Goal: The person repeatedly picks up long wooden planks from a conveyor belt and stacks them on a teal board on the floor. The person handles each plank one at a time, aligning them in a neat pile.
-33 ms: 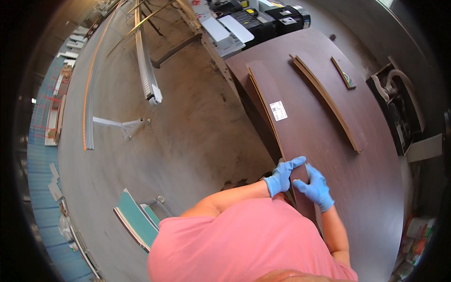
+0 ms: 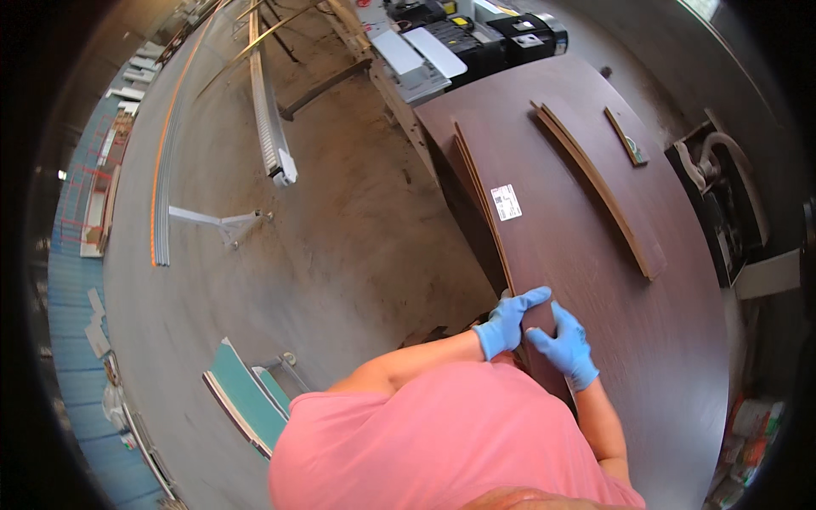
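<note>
A narrow dark-brown board lies along the near left edge of a large brown sheet, partly hidden by my arms and body. Blue work gloves cover both hands. My left hand grips the board's left side, with its fingers reaching across the top. Close beside it, my right hand is curled over the right side, thumb toward the left hand. The undersides of both grips are hidden. Beyond my hands, a white printed label is stuck to the brown surface near its left edge.
Long brown strips and a short piece lie on the sheet. Black machinery stands at the far end, and a device with a hose at the right. Left are a metal rail and green panels.
The view has shifted slightly. My right hand has moved a little to the left and nearer to me; both hands stay at the narrow board.
</note>
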Tool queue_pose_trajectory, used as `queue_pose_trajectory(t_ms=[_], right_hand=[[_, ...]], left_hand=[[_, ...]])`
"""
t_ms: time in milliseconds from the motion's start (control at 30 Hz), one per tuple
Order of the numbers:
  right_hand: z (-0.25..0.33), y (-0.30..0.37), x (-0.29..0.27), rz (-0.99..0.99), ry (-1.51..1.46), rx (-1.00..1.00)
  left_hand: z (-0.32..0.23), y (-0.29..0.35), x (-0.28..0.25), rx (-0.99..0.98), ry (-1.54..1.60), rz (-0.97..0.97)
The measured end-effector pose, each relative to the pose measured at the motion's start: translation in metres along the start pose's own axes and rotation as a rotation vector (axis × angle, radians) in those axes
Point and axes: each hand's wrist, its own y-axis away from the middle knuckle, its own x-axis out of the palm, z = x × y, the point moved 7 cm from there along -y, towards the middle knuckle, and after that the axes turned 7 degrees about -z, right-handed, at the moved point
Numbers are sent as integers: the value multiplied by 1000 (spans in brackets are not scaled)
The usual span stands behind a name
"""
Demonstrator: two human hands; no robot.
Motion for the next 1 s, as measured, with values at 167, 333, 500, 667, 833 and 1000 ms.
queue_pose_trajectory(t_ms=[167,333,500,667,833,1000], right_hand=[[60,24,56,17,-4,-73],[127,42,151,231,67,-100],[245,87,256,212,374,-834],[387,187,368,400,313,-1363],[441,212,503,788,190,-1312],[422,201,706,1204,449,-576]], left_hand=[[-2,58,-58,-297,407,-95],[-32,143,-159,-166,540,-226],[-48,227,-283,64,913,-229],[-48,364,-443,475,1132,-615],[1,465,-596,808,1332,-891],[36,575,-730,1058,1505,-1271]])
